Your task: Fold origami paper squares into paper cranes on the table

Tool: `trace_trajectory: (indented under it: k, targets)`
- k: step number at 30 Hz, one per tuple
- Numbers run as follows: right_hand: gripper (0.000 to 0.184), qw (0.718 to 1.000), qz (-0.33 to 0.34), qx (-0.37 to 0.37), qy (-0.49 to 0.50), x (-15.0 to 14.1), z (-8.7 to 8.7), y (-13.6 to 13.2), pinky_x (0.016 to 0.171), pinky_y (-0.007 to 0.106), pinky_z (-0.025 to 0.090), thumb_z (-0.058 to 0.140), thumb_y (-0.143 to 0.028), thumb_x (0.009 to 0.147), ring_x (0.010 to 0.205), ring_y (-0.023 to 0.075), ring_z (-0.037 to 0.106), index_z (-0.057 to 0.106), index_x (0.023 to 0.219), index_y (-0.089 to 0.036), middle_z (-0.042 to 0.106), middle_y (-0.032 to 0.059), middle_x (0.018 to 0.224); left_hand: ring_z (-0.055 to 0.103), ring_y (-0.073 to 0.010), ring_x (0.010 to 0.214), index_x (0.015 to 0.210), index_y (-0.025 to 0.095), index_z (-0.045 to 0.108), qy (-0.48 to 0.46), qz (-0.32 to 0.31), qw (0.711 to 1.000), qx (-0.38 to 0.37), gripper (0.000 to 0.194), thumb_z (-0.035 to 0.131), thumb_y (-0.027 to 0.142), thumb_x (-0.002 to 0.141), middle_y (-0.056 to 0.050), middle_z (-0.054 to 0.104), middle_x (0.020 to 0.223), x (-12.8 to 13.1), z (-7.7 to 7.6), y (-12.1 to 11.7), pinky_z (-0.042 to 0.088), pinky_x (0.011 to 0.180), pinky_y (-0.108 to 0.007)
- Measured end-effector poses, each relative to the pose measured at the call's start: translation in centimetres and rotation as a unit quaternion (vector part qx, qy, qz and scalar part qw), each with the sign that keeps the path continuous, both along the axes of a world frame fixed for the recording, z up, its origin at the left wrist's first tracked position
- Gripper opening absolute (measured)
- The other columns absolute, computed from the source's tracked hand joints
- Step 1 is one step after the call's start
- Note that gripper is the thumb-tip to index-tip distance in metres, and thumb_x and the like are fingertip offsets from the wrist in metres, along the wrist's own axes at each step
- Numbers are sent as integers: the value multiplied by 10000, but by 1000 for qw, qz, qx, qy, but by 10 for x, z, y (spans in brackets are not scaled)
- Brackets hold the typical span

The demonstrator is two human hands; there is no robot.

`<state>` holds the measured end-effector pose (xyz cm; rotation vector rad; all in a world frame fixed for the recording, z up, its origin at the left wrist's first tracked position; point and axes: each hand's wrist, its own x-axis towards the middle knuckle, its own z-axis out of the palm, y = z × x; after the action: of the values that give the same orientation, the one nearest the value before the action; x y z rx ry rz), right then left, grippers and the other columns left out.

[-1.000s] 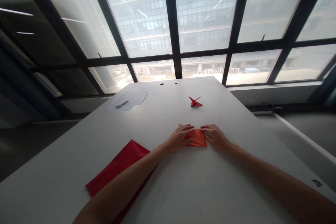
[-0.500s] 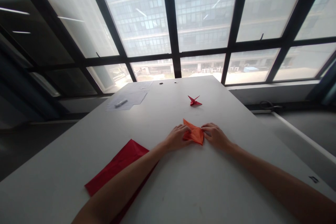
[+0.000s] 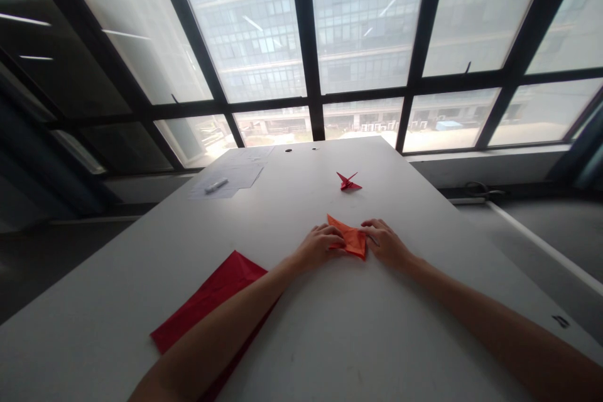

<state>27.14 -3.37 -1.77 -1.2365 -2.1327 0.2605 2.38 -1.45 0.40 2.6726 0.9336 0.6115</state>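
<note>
White desk [image 3: 330, 339] below tall windows [image 3: 367, 25]. Left hand [image 3: 320, 247] unclenched, pressing folded orange paper [image 3: 351, 239] flat; right hand [image 3: 384, 244] open, fingertips bracing opposite edge. Red paper crane [image 3: 347, 182] set apart.

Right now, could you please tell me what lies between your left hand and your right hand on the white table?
In the head view, a folded piece of orange origami paper lies between the left hand and the right hand, with fingers of both hands at its edges.
</note>
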Motion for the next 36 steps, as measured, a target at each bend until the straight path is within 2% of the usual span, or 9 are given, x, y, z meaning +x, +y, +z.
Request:
trace_trajectory:
  k: [5,7,12,16,20,23,27,33,36]
  targets:
    - [215,996,57,31,-54,-5,8,-10,993,425,412,620,-379,878,1048,251,559,734,1044,-303,662,60,1074,581,-245,1057,1108,274,710,13,-19,1000,8,387,629,540,839,-60,650,1139,-1,3,-3,430,970,-385]
    - [197,994,73,34,-76,-6,9,-11,987,430,399,622,-414,881,1020,250,561,747,1001,-320,670,52,1037,580,-244,1069,1144,279,691,15,-20,1000,7,414,626,549,837,-54,647,1154,-1,5,-4,423,986,-385]
    - [263,993,65,49,-90,-4,7,-9,967,418,387,496,-358,962,1009,246,550,748,985,-287,673,63,1029,594,-231,1068,1089,242,700,-3,-42,999,19,405,650,542,823,-77,667,1144,-1,5,-2,403,1006,-360]
    - [240,990,85,60,-95,-4,11,-10,967,418,381,522,-380,947,1007,247,539,734,969,-269,663,69,1038,610,-202,1013,980,228,729,-8,-27,999,26,298,518,433,941,-68,686,1080,2,4,-2,422,963,-339]
    - [278,993,60,42,-93,-6,12,-12,902,380,404,476,-318,961,937,228,553,725,865,-243,663,72,938,606,-192,961,919,222,726,-13,-7,1000,15,307,482,404,957,-49,685,1031,6,5,-6,445,913,-316]
    - [275,996,29,21,-83,-7,8,-11,879,361,398,464,-273,953,906,219,571,716,853,-231,674,61,894,605,-189,930,1056,232,679,-26,24,999,-1,250,503,372,948,-37,689,1017,7,3,-5,460,876,-306]
    - [205,998,1,5,-64,-9,3,-7,845,334,387,488,-228,931,882,209,594,689,895,-216,692,44,881,610,-187,909,1278,251,558,-34,66,997,-11,350,526,293,932,-27,689,1016,8,-3,-1,471,857,-311]
    - [116,996,-47,10,-80,-11,1,-2,790,307,364,581,-238,895,852,200,574,658,816,-202,671,34,835,553,-218,1137,1161,312,669,19,47,997,55,282,470,317,962,-38,607,1254,10,0,-6,428,986,-370]
    - [120,995,-63,8,-76,-11,0,0,779,304,358,599,-264,891,846,196,569,655,801,-208,665,30,834,415,-238,1343,1333,331,549,59,-4,996,65,372,417,363,987,-38,493,1439,10,5,-9,298,1129,-440]
